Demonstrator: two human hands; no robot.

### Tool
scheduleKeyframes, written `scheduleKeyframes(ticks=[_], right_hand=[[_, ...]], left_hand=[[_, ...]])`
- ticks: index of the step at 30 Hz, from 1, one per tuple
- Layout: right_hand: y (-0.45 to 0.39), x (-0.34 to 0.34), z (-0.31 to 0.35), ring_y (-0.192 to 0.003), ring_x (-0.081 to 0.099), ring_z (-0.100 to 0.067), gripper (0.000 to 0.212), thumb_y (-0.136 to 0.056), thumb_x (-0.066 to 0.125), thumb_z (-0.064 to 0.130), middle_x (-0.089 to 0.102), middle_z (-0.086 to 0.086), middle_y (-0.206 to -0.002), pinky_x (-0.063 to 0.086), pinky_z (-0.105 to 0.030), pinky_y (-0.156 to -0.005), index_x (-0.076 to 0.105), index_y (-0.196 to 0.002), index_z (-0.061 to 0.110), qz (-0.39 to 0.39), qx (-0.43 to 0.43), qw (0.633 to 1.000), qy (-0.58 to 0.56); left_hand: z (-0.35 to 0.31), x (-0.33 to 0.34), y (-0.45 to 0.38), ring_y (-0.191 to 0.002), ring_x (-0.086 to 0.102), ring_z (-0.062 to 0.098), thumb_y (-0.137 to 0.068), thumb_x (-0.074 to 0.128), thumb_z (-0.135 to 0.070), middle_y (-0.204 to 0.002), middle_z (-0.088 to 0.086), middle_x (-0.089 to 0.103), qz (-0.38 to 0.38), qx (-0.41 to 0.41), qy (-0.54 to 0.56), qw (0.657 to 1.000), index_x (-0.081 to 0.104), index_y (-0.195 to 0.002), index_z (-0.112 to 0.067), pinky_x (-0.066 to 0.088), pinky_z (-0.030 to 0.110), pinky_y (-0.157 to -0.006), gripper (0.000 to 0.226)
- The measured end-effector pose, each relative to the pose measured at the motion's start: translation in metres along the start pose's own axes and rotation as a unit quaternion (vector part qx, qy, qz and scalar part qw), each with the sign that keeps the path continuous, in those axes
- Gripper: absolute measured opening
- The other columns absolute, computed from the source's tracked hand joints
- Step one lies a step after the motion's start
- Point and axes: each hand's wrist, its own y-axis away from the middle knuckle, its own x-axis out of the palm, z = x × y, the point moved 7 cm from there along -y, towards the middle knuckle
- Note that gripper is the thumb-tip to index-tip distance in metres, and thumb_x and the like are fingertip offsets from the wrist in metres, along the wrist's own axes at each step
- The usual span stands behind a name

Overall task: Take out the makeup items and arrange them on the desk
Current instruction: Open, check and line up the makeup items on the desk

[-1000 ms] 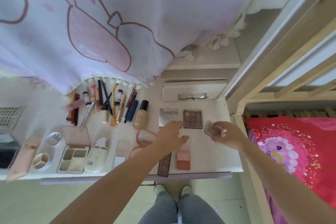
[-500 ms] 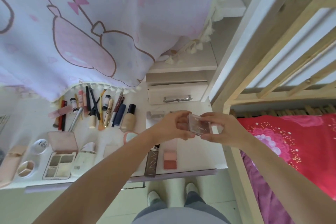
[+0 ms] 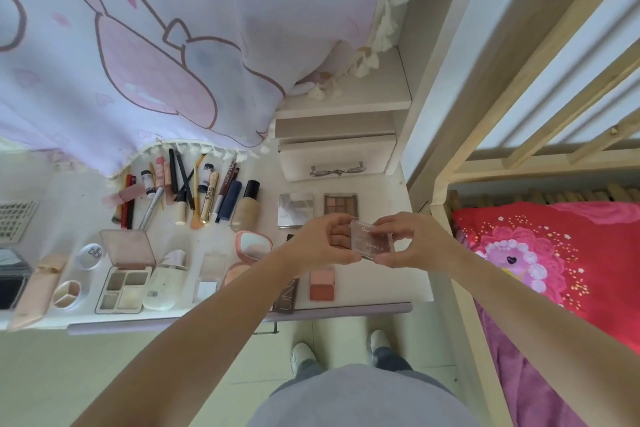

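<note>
- The left hand pinches the left side of the small clear palette.
- The palette sits between both hands, above the white desk.
- The right hand pinches its right side.

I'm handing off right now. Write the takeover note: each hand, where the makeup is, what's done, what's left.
Left hand and right hand: both grip one small clear compact, held above the right end of the desk; its lid looks closed.
Laid out: pencils, tubes and brushes in a back row beside the foundation bottle; open four-pan palette, round mirror compact and blush duo in front; eyeshadow palette at back right.
Done: most items arranged.
Left: probably open the compact and set it down on the bare patch at right.
</note>
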Motion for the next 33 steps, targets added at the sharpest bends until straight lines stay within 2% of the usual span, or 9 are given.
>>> scheduleKeyframes(ticks=[7, 12, 16, 20, 23, 25, 28, 31, 33], right_hand=[[0.005, 0.000, -0.010, -0.083, 0.054, -0.010, 0.040, -0.069, 0.073, -0.002, 0.058, 0.000, -0.089, 0.043, -0.001, -0.071, 0.066, -0.108, 0.002, 0.014, 0.005, 1.000, -0.009], [0.010, 0.002, -0.016, -0.089, 0.056, -0.015, 0.038, -0.068, 0.074, -0.002, 0.056, 0.012, -0.081, 0.047, -0.029, -0.092, 0.068, -0.105, 0.002, 0.033, 0.006, 0.999, -0.011], [0.008, 0.002, -0.019, -0.093, 0.060, -0.025, 0.033, -0.068, 0.074, -0.001, 0.059, 0.011, -0.082, 0.049, -0.041, -0.093, 0.070, -0.101, 0.004, 0.030, 0.008, 0.999, -0.034], [0.003, 0.005, -0.017, -0.091, 0.055, -0.013, 0.032, -0.072, 0.070, 0.001, 0.057, 0.017, -0.082, 0.049, -0.024, -0.087, 0.067, -0.103, 0.005, 0.027, -0.016, 0.999, -0.030], [0.003, 0.008, -0.008, -0.089, 0.053, -0.012, 0.049, -0.062, 0.065, 0.034, 0.060, 0.008, -0.087, 0.039, -0.006, -0.074, 0.066, -0.104, 0.007, 0.030, -0.061, 0.997, 0.026], [0.004, 0.009, 0.001, -0.087, 0.055, -0.018, 0.067, -0.057, 0.046, 0.050, 0.066, -0.003, -0.091, 0.036, -0.006, -0.072, 0.066, -0.103, 0.006, 0.020, -0.104, 0.990, 0.090], [0.007, 0.015, 0.009, -0.079, 0.055, -0.020, 0.053, -0.071, 0.044, 0.037, 0.067, -0.015, -0.083, 0.031, -0.010, -0.071, 0.067, -0.100, -0.001, -0.007, -0.210, 0.961, 0.182], [0.006, 0.014, 0.011, -0.072, 0.041, -0.015, 0.046, -0.081, 0.044, 0.032, 0.065, -0.016, -0.071, 0.031, -0.018, -0.068, 0.069, -0.093, -0.004, -0.039, -0.253, 0.947, 0.193], [0.006, 0.010, 0.014, -0.073, 0.042, -0.018, 0.043, -0.082, 0.042, 0.026, 0.067, -0.018, -0.067, 0.034, -0.020, -0.064, 0.069, -0.090, -0.007, -0.042, -0.255, 0.949, 0.178]], left_hand=[[0.016, 0.016, -0.006, -0.063, 0.062, -0.003, -0.076, 0.056, 0.023, -0.084, 0.004, 0.058, -0.002, -0.015, 0.042, 0.999, 0.052, -0.099, -0.016, 0.052, 0.012, -0.066, 0.045], [0.023, 0.026, -0.005, -0.062, 0.062, -0.004, -0.076, 0.054, 0.023, -0.084, 0.004, 0.058, -0.009, -0.022, 0.063, 0.998, 0.053, -0.095, -0.017, 0.052, 0.010, -0.063, 0.044], [0.026, 0.026, -0.004, -0.066, 0.063, -0.004, -0.072, 0.061, 0.018, -0.085, 0.002, 0.060, -0.023, -0.015, 0.103, 0.994, 0.053, -0.095, -0.016, 0.052, 0.011, -0.067, 0.042], [0.021, 0.023, -0.002, -0.068, 0.062, -0.003, -0.071, 0.064, 0.012, -0.081, -0.003, 0.063, -0.015, -0.013, 0.114, 0.993, 0.056, -0.096, -0.015, 0.052, 0.011, -0.070, 0.037], [0.016, 0.020, 0.001, -0.065, 0.063, -0.004, -0.067, 0.066, 0.009, -0.067, -0.013, 0.068, -0.019, -0.009, 0.086, 0.996, 0.057, -0.092, -0.015, 0.052, 0.010, -0.067, 0.036], [0.014, 0.016, 0.002, -0.063, 0.063, -0.003, -0.067, 0.068, 0.010, -0.064, -0.014, 0.068, -0.039, -0.003, 0.069, 0.997, 0.058, -0.091, -0.015, 0.052, 0.011, -0.066, 0.036], [0.012, 0.011, 0.003, -0.061, 0.062, -0.003, -0.075, 0.062, 0.017, -0.064, -0.013, 0.066, -0.068, 0.007, 0.055, 0.996, 0.057, -0.091, -0.016, 0.052, 0.010, -0.065, 0.037], [0.013, 0.011, 0.003, -0.059, 0.061, -0.004, -0.074, 0.063, 0.018, -0.066, -0.012, 0.064, -0.077, 0.010, 0.059, 0.995, 0.056, -0.091, -0.016, 0.051, 0.009, -0.064, 0.038], [0.016, 0.014, 0.003, -0.053, 0.055, -0.004, -0.069, 0.065, 0.019, -0.063, -0.010, 0.057, -0.067, 0.003, 0.058, 0.996, 0.054, -0.092, -0.013, 0.048, 0.007, -0.059, 0.041]])
